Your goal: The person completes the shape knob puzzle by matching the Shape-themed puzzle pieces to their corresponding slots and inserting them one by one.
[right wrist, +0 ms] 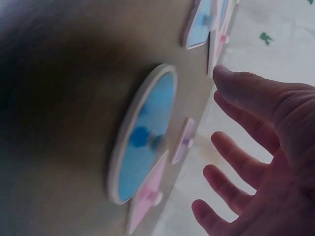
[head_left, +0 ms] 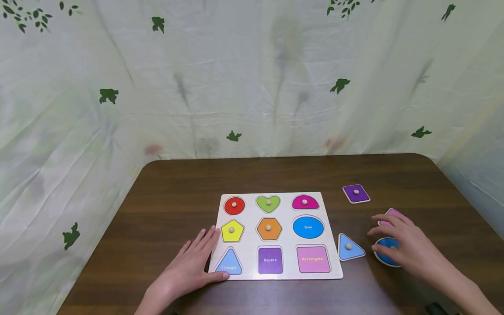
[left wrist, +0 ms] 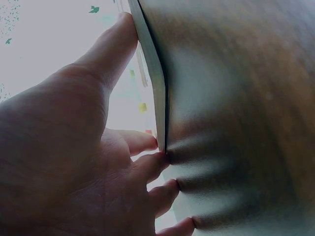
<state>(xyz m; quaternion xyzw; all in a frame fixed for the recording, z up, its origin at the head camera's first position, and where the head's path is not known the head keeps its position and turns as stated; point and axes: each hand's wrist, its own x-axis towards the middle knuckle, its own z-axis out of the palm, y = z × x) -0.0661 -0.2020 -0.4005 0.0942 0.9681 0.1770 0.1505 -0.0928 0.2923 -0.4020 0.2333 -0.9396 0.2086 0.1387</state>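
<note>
Blue oval piece lies on the surface beneath the empty, loosely spread right hand: pinch its knob squarely, keeping the left hand, fingers extended, ungripping, against the board.

There are two hands, one board, five fitted pieces, four bare slots, four loose pieces.

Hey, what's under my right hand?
In the head view, your right hand partly covers a blue oval piece and a pink piece. The pink piece's full outline shows in no view; the hand or oval hides part.
</note>
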